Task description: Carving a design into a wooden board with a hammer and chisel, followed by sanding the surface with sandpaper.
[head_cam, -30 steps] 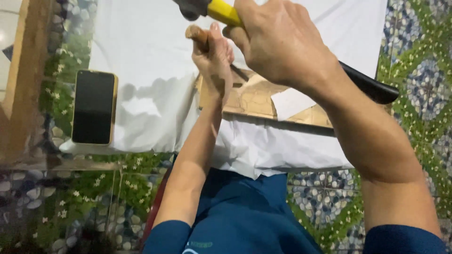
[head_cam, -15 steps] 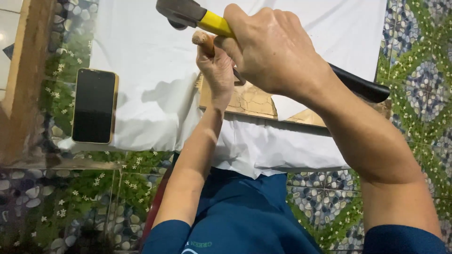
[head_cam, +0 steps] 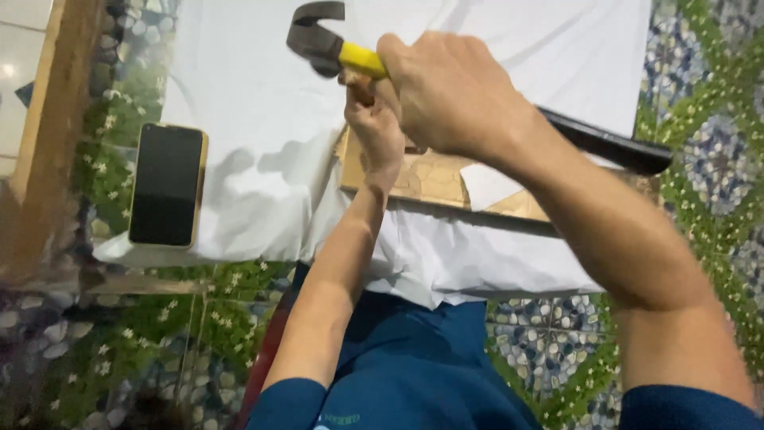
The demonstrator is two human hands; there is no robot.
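The white sheet covers most of the work surface, from 9 o'clock across to 2 o'clock in the head view. A patterned pebble-and-flower floor shows at 3 o'clock and along 6 o'clock.

The wooden board lies on the sheet near centre, with a small piece of white paper resting on its 3 o'clock portion.

The phone, dark screen up, lies flat on the sheet at 9 o'clock, well apart from the board.

The right hand is at 12 o'clock, fingers wrapped fully around the hammer. Its grey head points toward 11 o'clock; the yellow neck meets the hand; the black handle end projects toward 3 o'clock.

The left hand sits just below the hammer head, at 12 o'clock above the board, closed around a wooden-handled tool. Only the top of that handle shows; its tip is hidden behind the hand. The hammer head is just beside the handle top; contact cannot be determined.
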